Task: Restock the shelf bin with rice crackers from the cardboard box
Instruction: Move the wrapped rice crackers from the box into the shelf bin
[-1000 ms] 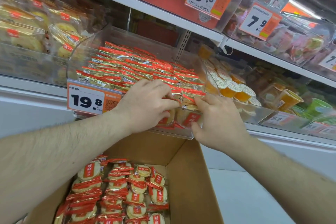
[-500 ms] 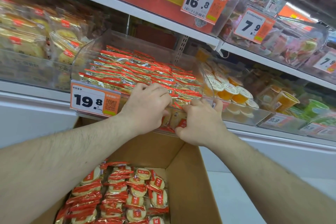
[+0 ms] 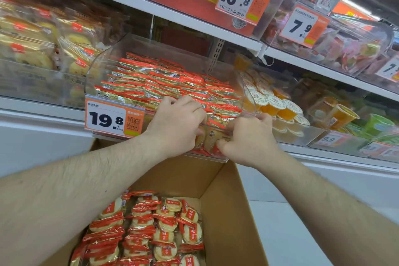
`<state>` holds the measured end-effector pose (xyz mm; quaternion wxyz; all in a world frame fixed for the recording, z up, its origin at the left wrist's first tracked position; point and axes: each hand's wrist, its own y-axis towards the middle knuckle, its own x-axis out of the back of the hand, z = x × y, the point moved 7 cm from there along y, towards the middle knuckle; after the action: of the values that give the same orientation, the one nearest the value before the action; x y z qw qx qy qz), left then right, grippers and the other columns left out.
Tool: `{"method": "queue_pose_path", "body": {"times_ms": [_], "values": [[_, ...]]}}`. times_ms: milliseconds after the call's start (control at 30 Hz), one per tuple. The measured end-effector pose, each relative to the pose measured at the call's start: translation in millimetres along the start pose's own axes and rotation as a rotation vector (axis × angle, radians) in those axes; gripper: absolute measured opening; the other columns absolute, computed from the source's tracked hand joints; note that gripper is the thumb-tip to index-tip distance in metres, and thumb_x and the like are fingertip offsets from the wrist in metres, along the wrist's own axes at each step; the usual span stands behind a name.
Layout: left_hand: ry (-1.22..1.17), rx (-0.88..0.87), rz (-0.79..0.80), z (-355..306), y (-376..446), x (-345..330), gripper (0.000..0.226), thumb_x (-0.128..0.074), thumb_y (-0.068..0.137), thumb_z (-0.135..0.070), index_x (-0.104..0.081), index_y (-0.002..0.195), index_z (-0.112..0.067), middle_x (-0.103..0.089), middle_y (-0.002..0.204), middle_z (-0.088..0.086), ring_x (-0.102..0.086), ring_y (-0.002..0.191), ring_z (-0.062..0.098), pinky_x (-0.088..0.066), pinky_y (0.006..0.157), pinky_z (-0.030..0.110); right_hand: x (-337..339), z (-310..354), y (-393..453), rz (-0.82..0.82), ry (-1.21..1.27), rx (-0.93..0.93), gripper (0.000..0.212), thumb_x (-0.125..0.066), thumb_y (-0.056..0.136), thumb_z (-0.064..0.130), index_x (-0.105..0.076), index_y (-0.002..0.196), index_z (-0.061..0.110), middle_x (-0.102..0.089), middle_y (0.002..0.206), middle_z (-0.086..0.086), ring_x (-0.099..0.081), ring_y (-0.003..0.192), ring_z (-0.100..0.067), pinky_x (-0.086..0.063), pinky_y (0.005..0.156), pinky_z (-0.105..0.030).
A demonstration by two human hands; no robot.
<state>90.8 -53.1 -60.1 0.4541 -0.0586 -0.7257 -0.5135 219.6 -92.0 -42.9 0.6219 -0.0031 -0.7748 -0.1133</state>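
While both hands curl over the front lip of the clear plastic shelf bin (image 3: 103, 65), left hand (image 3: 176, 122) and right hand (image 3: 248, 136) pinch red-and-gold rice cracker packets (image 3: 164, 84) packed rim-high; the open brown cardboard box (image 3: 226, 211) sits below, still holding packets.

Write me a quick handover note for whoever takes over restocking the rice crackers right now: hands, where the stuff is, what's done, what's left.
Left hand: curled over the front lip of the clear shelf bin, fingers down among the front packets; I cannot tell if it grips one.
Right hand: also at the front lip, near the bin's right corner, pressing on packets there.
Rice crackers: the bin is packed in rows nearly to the front edge, behind the 19.8 price tag.
Cardboard box: open directly below the bin, many packets inside.
Done: bin mostly filled.
Left: seat the front row, then add from the box only if room remains.
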Motion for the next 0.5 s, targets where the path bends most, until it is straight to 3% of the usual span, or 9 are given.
{"method": "queue_pose_path", "body": {"times_ms": [133,300,433,500], "values": [[0.009,0.034,0.048,-0.4,4.4,-0.5,0.015,-0.077,0.078,-0.027,-0.067,0.087,-0.020,-0.067,0.095,-0.005,-0.057,0.098,0.022,-0.042,0.077,0.042,-0.4,-6.8,3.7,0.040,0.049,-0.013,0.025,-0.052,0.078,0.045,-0.061,0.071,0.023,-0.059,0.067,0.009,-0.056,0.082,-0.014,-0.024,0.104,-0.046],[0.031,0.065,0.086,-4.3,8.3,-3.9,0.014,-0.066,0.087,-0.031,-0.066,0.098,-0.022,-0.065,0.107,-0.007,-0.052,0.108,0.019,-0.038,0.085,0.041,-2.9,-12.6,3.5,-0.073,-0.092,-0.002,0.017,-0.050,0.091,0.031,-0.067,0.095,0.030,-0.065,0.083,0.009,-0.061,0.097,-0.018,-0.015,0.112,-0.047],[0.063,0.084,0.156,-16.5,17.4,-15.0,0.023,-0.058,0.094,-0.029,-0.061,0.116,-0.024,-0.058,0.122,-0.008,-0.047,0.117,0.018,-0.036,0.091,0.039,-5.2,-25.1,8.2,-0.096,-0.153,-0.012,0.012,-0.055,0.090,0.029,-0.066,0.092,0.031,-0.067,0.088,0.009,-0.062,0.097,-0.017,-0.016,0.108,-0.047],[0.062,0.074,0.159,-17.1,19.8,-15.8,0.022,-0.062,0.091,-0.025,-0.062,0.112,-0.023,-0.061,0.117,-0.005,-0.051,0.111,0.020,-0.038,0.086,0.040,-2.7,-23.5,6.5,-0.218,-0.153,0.031,0.012,-0.062,0.081,0.027,-0.068,0.091,0.028,-0.069,0.092,0.007,-0.062,0.099,-0.019,-0.020,0.107,-0.047]]}}
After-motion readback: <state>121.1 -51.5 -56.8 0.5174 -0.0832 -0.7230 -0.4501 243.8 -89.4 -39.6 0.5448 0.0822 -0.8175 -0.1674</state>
